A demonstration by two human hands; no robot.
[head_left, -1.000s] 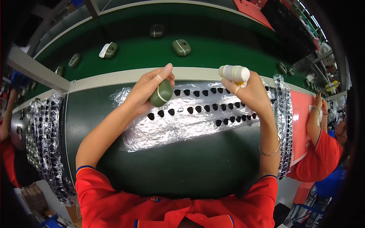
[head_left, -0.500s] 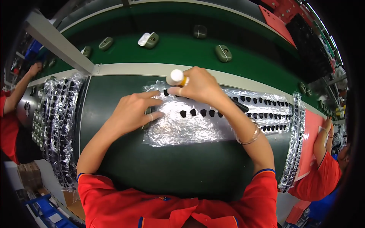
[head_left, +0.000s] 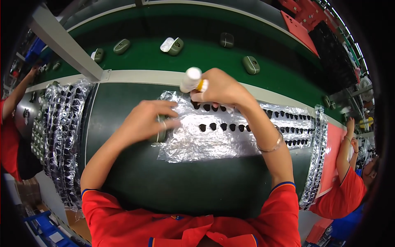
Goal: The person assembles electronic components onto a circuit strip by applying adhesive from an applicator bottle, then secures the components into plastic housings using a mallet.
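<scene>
My left hand (head_left: 147, 120) is closed on a small olive-green case (head_left: 160, 132) and presses it down at the left edge of a clear plastic sheet (head_left: 197, 144) that carries rows of small black parts (head_left: 222, 126). My right hand (head_left: 220, 87) grips a small white bottle with an orange collar (head_left: 191, 80), held tilted over the sheet's top row. The sheet lies on a dark green work surface (head_left: 173, 181). Most of the green case is hidden under my fingers.
Behind the bench a green conveyor belt (head_left: 205, 51) carries several olive-green cases (head_left: 251, 64), one of them open (head_left: 173, 45). Stacks of plastic trays with black parts stand at the left (head_left: 57, 136) and right (head_left: 314, 164). Other people in red shirts work at the far left (head_left: 12, 119) and right (head_left: 349, 181).
My view has swung right to left. My left hand brought the green case down onto the sheet's left edge. My right hand moved the bottle left, over the top row.
</scene>
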